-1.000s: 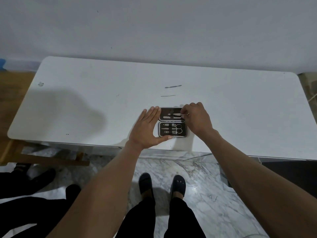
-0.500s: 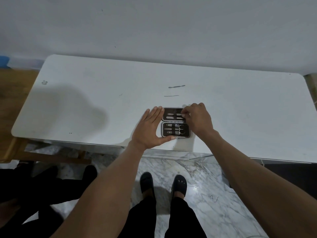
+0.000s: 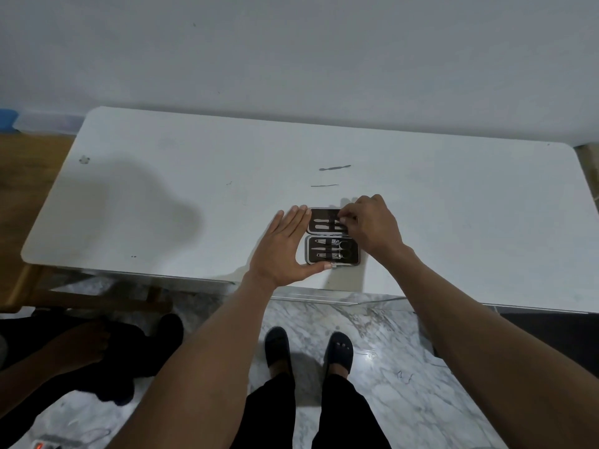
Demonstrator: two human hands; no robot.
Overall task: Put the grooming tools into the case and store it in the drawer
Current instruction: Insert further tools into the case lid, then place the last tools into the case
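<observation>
A small dark case [image 3: 331, 251] lies open near the front edge of the white table [image 3: 162, 205]. Scissors, clippers and other metal tools sit in its near half; two thin tools lie in the far half. My left hand [image 3: 285, 247] is flat against the case's left side, thumb along its front edge. My right hand [image 3: 369, 225] pinches a thin metal tool at the right end of the far half. Two loose tools lie on the table behind the case: a spatula-ended one [image 3: 334, 168] and a thin needle-like one [image 3: 324, 185].
A clear drawer front [image 3: 324, 298] juts out under the table edge below the case. The wall runs close behind the table. Another person's arm and dark clothing [image 3: 74, 354] are at lower left. My feet [image 3: 308, 354] stand on marble floor.
My right hand's fingers have shifted slightly left over the far half of the case with the thin tool. My left hand keeps its place against the case.
</observation>
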